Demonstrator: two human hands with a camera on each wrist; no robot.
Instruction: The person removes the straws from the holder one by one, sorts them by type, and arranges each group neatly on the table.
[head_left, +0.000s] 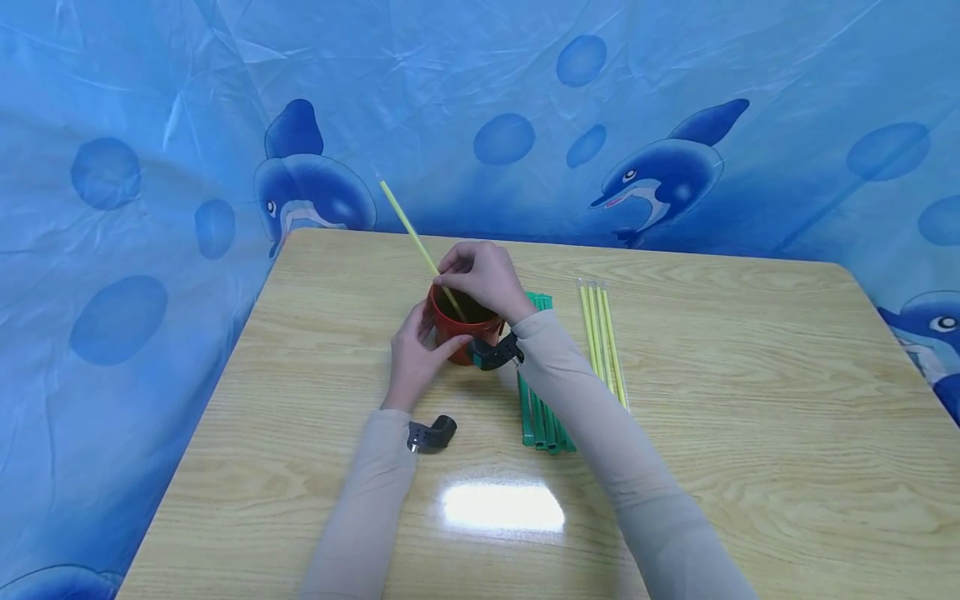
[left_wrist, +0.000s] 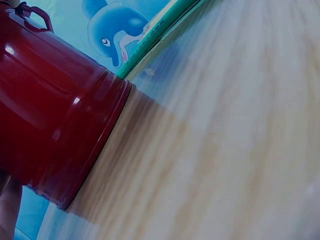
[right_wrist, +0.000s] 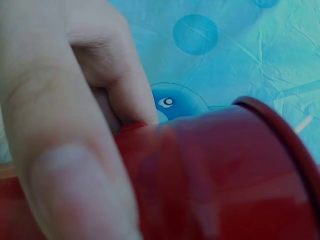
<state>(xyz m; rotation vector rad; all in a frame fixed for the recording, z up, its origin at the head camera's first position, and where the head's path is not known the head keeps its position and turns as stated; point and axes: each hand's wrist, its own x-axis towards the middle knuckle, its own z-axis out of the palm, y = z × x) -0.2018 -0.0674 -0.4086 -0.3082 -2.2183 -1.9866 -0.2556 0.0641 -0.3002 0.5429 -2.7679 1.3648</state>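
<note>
I saw a red cup (head_left: 461, 329) standing upright near the middle of the table (head_left: 750, 400), a little toward 12 o'clock from the glare patch. My left hand (head_left: 415, 358) sat at the cup's 9 o'clock side, fingers curled round the wall, thumb on the front; the left grip held the cup. In the left wrist view the cup (left_wrist: 55, 120) filled the left half, base flat on the wood, a bit of finger at the bottom left corner.

My right hand (head_left: 483, 279) hovered over the cup's rim, fingertips pressed together on a yellow straw (head_left: 416, 242); the right grip pinched the straw. The straw's low end was inside the cup, and the rest slanted up toward 11 o'clock, past the table's far edge. In the right wrist view a finger (right_wrist: 75, 165) lay against the cup (right_wrist: 225, 175); the straw was not visible there.

At 3 o'clock of the cup lay a bunch of green straws (head_left: 542, 417), partly under my right sleeve. Just beyond them at 3 o'clock, four yellow straws (head_left: 603, 342) lay side by side, apart from the green ones. Blue dolphin cloth (head_left: 675, 175) hung behind the table.
</note>
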